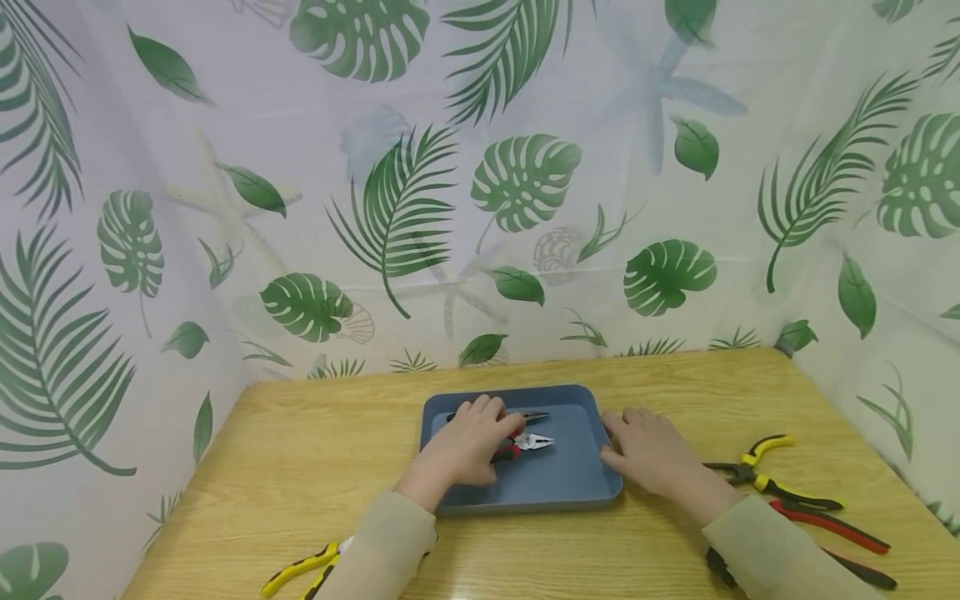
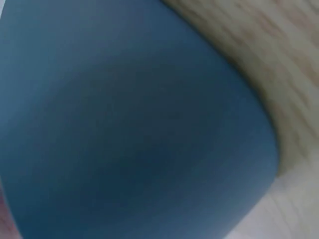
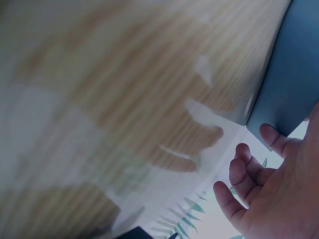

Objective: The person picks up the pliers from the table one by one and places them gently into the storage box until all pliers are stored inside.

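Observation:
In the head view, a blue-grey tray lies on the wooden table. My left hand reaches into it from the near left, gripping red-handled pliers whose silver jaws point right. Just behind them are long-nose pliers, partly covered by the same hand. The left wrist view is filled mostly by the tray. At the tray's right edge is my right hand, with loosely bent fingers. Its thumb overlaps the tray's outer wall in the right wrist view, while the other fingers are spread apart.
Right of the tray lie yellow-and-black pliers and a red-and-black handled tool, partly hidden by the right sleeve. Another yellow-handled tool lies at the near left, partly behind the left sleeve. A leaf-patterned cloth hangs behind the table.

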The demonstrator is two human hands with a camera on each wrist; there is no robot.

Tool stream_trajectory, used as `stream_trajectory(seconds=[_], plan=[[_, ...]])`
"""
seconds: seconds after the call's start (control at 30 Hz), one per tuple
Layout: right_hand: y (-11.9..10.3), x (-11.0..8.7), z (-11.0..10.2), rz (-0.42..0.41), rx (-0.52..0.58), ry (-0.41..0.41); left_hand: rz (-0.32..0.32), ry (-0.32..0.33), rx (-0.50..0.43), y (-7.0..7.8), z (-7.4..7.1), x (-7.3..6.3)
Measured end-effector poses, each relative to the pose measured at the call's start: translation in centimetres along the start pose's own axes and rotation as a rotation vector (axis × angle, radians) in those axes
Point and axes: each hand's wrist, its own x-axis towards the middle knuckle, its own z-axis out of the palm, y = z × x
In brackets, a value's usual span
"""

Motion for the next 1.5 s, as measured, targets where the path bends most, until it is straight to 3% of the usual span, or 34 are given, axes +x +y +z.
stream_trajectory(seconds=[0.4,0.77,0.93,1.2,1.5], plan=[[-0.2,0.1,-0.4,0.008,0.016,-0.016,-0.014,-0.034,-0.003,0.0,1.0,0.6],[-0.1,-0.1,-0.2,0.001,0.033,-0.003,-0.016,-0.027,-0.003,-0.1,1.3,0.9],[-0.1,-0.1,0.0,0.005,0.031,0.000,-0.015,-0.029,0.009,-0.1,1.3,0.9],[-0.3,-0.2,-0.1,-0.004,0.035,-0.010,-0.053,-0.086,0.006,-0.1,1.5,0.9],[-0.1,0.1,-0.1,0.000,0.038,-0.012,-0.052,-0.073,0.010,0.0,0.7,0.7]])
